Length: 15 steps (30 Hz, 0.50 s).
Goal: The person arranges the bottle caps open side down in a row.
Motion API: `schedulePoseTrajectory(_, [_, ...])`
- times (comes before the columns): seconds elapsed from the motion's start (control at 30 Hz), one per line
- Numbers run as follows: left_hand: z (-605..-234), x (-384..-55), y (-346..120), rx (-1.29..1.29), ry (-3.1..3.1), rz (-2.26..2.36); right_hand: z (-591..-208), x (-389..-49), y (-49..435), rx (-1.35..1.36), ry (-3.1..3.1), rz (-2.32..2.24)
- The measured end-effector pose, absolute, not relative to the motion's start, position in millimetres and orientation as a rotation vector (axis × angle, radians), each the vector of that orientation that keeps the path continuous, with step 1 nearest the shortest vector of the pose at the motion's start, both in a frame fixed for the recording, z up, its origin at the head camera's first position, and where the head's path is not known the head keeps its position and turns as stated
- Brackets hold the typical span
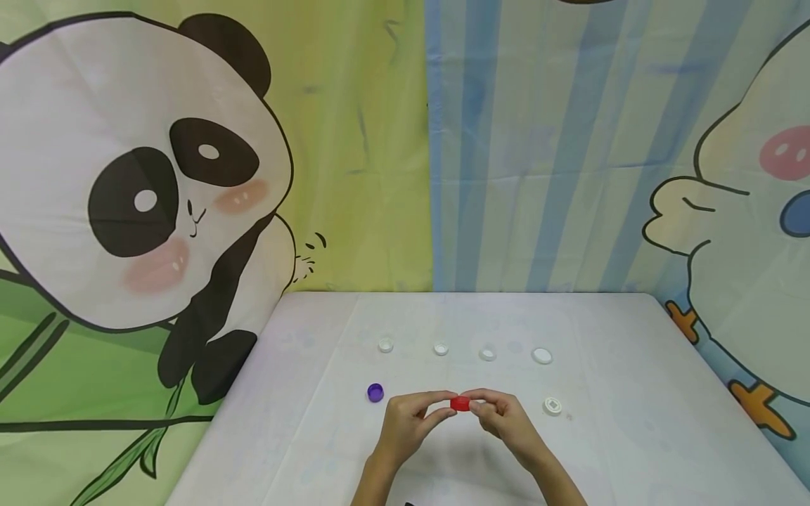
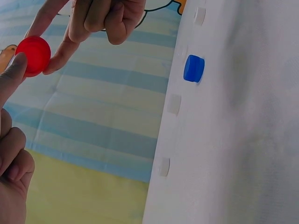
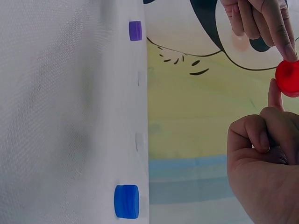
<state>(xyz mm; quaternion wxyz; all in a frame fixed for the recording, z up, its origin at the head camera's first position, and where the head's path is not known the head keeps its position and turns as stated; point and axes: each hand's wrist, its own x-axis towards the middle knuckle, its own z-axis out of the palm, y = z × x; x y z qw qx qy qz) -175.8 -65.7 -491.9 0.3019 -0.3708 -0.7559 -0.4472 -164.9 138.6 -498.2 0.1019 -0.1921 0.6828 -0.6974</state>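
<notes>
A red bottle cap (image 1: pixel 460 403) is held up over the table between both hands. My left hand (image 1: pixel 403 427) pinches its left side with thumb and index finger. From the other side, my right hand (image 1: pixel 506 423) grips it with index finger and thumb. In the left wrist view the round face of the red cap (image 2: pixel 33 56) shows, with the left thumb across its edge. The right wrist view catches the red cap (image 3: pixel 288 78) only in part. A blue bottle cap (image 2: pixel 194 68) stands on the table; the hands hide it in the head view.
A purple cap (image 1: pixel 375 392), hollow side up, lies left of the hands. To the right is a white disc with a cross pattern (image 1: pixel 552 406). Several pale round pieces, such as one white ring (image 1: pixel 541 355), form a row farther back on the white table (image 1: pixel 304 436).
</notes>
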Motion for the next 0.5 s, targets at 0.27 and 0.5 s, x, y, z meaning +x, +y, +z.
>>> schedulePoseTrajectory(0.27, [-492, -176, -67, -0.956, -2.022, -1.137, -489, -160, 133, -0.588, 2.253, -2.067])
schedulePoseTrajectory(0.5, [-493, -176, -66, -0.899, -2.063, -1.060, -476, -153, 124, -0.808, 2.601, -2.036])
